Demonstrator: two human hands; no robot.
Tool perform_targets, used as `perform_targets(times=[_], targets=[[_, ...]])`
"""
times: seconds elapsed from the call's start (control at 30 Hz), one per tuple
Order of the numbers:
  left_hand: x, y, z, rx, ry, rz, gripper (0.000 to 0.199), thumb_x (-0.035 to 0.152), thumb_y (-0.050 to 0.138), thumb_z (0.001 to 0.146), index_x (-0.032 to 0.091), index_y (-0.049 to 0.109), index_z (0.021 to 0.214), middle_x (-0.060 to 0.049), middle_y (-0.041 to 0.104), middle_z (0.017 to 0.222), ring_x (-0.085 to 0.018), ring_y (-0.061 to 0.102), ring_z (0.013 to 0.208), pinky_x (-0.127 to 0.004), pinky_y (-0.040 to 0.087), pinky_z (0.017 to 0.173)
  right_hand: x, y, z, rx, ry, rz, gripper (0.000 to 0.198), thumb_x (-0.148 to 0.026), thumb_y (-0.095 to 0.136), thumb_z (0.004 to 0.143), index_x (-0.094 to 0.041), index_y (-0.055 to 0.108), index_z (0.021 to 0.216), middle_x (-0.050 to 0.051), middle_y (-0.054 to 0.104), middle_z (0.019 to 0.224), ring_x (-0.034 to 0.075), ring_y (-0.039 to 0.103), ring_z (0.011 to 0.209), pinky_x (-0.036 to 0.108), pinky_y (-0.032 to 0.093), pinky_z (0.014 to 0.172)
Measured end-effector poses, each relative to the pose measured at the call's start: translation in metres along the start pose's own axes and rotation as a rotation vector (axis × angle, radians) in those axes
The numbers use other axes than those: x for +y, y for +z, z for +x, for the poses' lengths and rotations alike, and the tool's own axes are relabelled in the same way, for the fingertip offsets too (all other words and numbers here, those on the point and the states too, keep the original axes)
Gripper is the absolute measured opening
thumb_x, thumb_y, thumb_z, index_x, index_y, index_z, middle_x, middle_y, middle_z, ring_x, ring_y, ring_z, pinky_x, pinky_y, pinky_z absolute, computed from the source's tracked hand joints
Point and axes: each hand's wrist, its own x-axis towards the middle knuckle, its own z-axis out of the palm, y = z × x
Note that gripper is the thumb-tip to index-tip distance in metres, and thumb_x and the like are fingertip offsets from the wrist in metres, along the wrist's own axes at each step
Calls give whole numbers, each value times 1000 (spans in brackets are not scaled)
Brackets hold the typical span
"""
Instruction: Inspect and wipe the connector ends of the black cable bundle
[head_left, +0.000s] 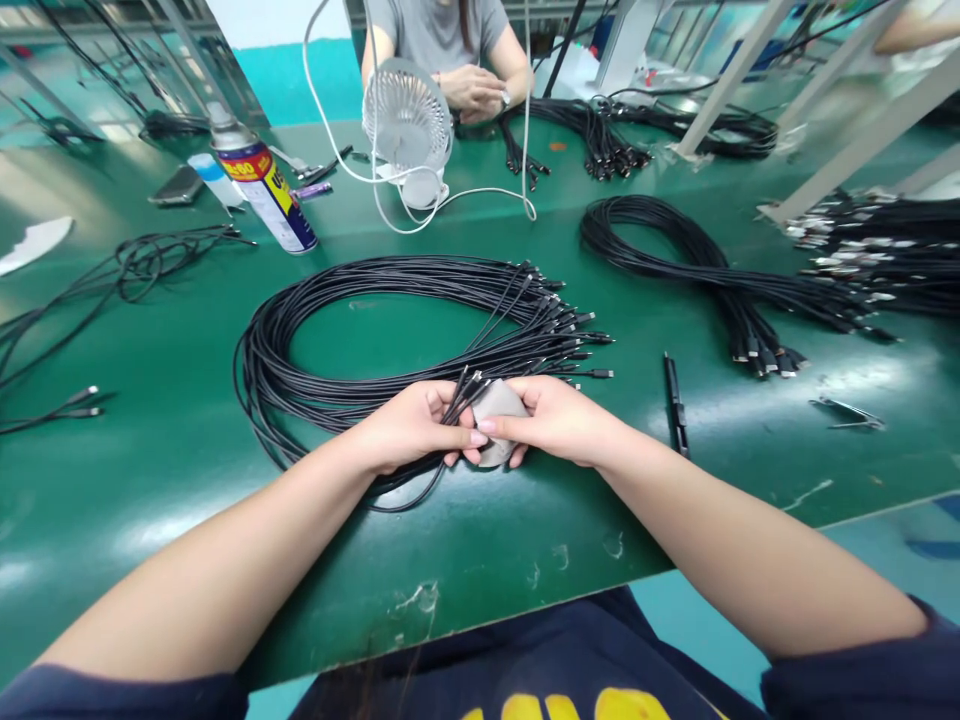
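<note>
Taking the hands as the dial centre, with 12 o'clock pointing away from the wearer, the left hand (409,425) is gripping a few black cable ends (463,395) between thumb and fingers. The metal tips are projecting past the grip towards 1 o'clock, presumably so that they are staying exposed and grouped. The right hand (559,420) is pinching what is apparently a grey cloth (501,405), thumb on top and fingers beneath, probably for a firm, flat hold. The cloth is sitting just beside the tips, at their 4 o'clock; whether it is touching them is not clear. A large cable coil (259,345) is lying on the worktop (525,560) at 11 o'clock, its connectors gathering at the coil's own 3 o'clock side, seemingly for easy reach. A pen (675,405) and tweezers (851,413) are lying at 3 o'clock, apart from the cables, while a spray can (270,195) is standing at 10 o'clock, likely leaving the near area free.
</note>
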Motion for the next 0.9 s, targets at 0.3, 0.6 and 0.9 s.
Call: perform_targets(times=[0.3,0.6,0.9], targets=[[0,1,-1,5,6,2,32,22,85,65,11,60,81,-1,67,64,-14,68,59,-16,50,44,1,9,2,111,-111,-284,26,-37,50,88,-15,63,88,3,70,67,11,59,47,21,45,41],[3,3,-3,81,4,11,36,24,87,60,11,58,75,-1,65,60,-13,67,55,-16,49,42,-2,4,-2,239,-280,-641,23,-27,49,90,-18,60,72,1,64,65,13,56,62,24,37,60],[0,0,-2,82,21,-6,35,24,86,62,12,54,70,-1,65,58,-13,67,54,-16,49,43,-4,1,-2,342,-373,-761,28,-29,44,91,-21,42,65,1,54,61,14,47,57,27,33,59]])
